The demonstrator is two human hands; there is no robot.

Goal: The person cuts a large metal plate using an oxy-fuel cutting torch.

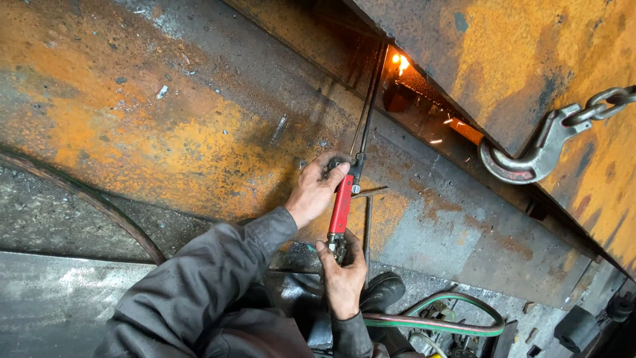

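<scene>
There are no packages, labels, signs or screens to see here.
</scene>
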